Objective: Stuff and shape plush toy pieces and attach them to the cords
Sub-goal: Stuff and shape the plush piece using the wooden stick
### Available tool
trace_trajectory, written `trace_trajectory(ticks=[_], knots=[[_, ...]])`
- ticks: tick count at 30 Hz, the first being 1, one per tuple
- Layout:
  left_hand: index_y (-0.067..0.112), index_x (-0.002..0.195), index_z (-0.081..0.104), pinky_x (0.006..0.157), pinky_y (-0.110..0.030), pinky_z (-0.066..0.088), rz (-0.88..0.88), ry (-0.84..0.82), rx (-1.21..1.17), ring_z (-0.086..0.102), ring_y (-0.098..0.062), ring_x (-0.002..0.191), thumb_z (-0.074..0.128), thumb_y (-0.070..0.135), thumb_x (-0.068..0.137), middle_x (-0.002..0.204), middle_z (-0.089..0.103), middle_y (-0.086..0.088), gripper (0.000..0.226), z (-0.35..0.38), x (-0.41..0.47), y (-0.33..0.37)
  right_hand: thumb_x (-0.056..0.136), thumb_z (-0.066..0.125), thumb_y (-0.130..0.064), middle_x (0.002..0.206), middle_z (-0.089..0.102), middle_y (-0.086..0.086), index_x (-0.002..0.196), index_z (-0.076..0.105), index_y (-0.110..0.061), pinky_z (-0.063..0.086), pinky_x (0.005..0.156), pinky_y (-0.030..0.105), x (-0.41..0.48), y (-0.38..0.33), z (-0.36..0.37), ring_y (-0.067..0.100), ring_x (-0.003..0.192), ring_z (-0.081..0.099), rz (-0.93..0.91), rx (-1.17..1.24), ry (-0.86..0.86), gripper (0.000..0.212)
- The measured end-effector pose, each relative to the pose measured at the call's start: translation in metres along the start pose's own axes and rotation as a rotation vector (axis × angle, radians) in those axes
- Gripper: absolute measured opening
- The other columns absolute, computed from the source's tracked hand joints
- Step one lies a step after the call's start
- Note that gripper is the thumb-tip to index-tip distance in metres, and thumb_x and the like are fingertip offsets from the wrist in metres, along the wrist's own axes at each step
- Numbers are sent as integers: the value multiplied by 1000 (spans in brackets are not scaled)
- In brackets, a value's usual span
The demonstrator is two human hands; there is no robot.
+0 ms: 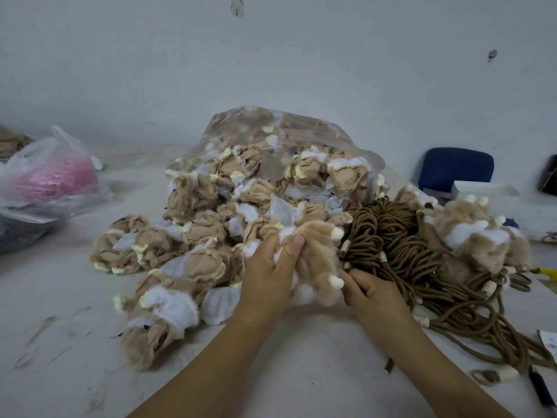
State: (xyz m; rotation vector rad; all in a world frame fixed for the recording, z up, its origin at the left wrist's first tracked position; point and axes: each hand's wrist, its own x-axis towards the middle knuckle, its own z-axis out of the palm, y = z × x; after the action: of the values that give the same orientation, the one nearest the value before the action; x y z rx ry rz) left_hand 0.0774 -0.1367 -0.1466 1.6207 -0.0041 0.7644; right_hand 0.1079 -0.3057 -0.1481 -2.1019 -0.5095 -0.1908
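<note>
**My left hand grips a tan plush piece at the middle of the bench**

My left hand (268, 270) is curled round a tan plush piece (316, 260). The thumb is pressed onto its upper part, where white fluff shows. I hold the piece just above the bench (301, 351), around the middle and towards the near edge. Two small white nubs stick out of its right side.

My right hand (373, 294) comes in from the right with its fingers curled inward. The fingertips sit at the lower nub, against the piece's right edge. I cannot tell whether they pinch the fur or only touch it.

Just right of the piece lies a tangled bundle of brown cords (401, 245). Its loops trail across the bench towards the near right corner, and some cords carry pale wrapped bands. Behind the cords, near the right edge, is a heap of fluffy tan pieces (479, 239) with white patches and nubs.

To the left of my hands and behind them spreads a big pile of crumpled tan and white fabric shells (193, 233). They spill from a clear plastic bag (271, 128) that lies towards the far edge.

At the far left edge sits another thin plastic bag (51, 173) with something pink inside. A black pen (541, 393) lies at the near right corner. Beyond the right edge stands a blue chair (455, 167).
</note>
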Motion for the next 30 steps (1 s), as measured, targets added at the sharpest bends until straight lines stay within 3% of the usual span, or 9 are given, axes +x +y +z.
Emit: trace_trajectory(ticks=[5,9,12,14,16,21,24,27,30], knots=[[8,91,60,76,-28,48,79,45,102,58,-18,86,47,58,87,90,63,-6,52,4,-3,0,92,50,-41,47,48,-10,52,46,-23,32,46,14,-2,0,5,2,45,42,-18,19,9,45],[9,86,56,70,-16,43,143,64,157,54,-10,80,44,55,92,82,58,0,48,8,-5,3,92,50,-40,47,46,-9,53,48,-17,30,45,15,-1,-3,7,2,44,39,-2,54,7,45],[21,74,51,60,-12,40,89,27,151,52,1,65,45,56,96,67,53,10,42,12,-8,6,92,53,-37,47,46,-6,56,51,-13,30,43,15,-1,-3,5,3,44,37,-9,102,13,43],[26,69,49,55,-16,41,48,-72,140,52,3,59,42,59,94,61,53,13,42,13,-10,10,93,58,-32,54,56,4,64,61,-11,40,48,27,-1,-3,-2,11,48,45,-38,122,-11,36],[26,67,52,56,-24,43,38,-200,147,53,-1,59,40,54,94,60,55,11,41,14,-13,13,88,59,-32,65,61,18,74,64,2,45,53,39,0,-2,-8,19,55,50,-71,114,-33,38],[37,73,64,62,-24,51,45,-243,43,61,1,64,41,55,93,68,66,15,35,11,-13,12,89,62,-10,64,63,14,70,66,-4,43,58,29,1,3,-2,12,63,53,-34,193,-35,20],[44,88,66,69,-24,54,34,-209,-37,67,-6,77,38,64,88,82,70,9,35,9,-13,7,90,61,-21,61,57,8,72,62,3,39,55,27,2,3,3,13,61,48,1,195,-52,30],[44,93,65,78,-12,48,25,-112,-90,63,4,89,39,65,89,91,69,18,34,5,-11,3,86,58,-38,53,50,1,64,56,0,33,51,24,3,3,-2,7,52,40,-13,139,-43,45],[39,93,62,77,-11,46,19,-92,-99,60,4,86,38,57,95,88,66,17,30,4,-8,5,89,60,-33,49,49,1,58,54,-4,30,46,18,3,4,-6,3,45,37,-54,38,-21,43]])
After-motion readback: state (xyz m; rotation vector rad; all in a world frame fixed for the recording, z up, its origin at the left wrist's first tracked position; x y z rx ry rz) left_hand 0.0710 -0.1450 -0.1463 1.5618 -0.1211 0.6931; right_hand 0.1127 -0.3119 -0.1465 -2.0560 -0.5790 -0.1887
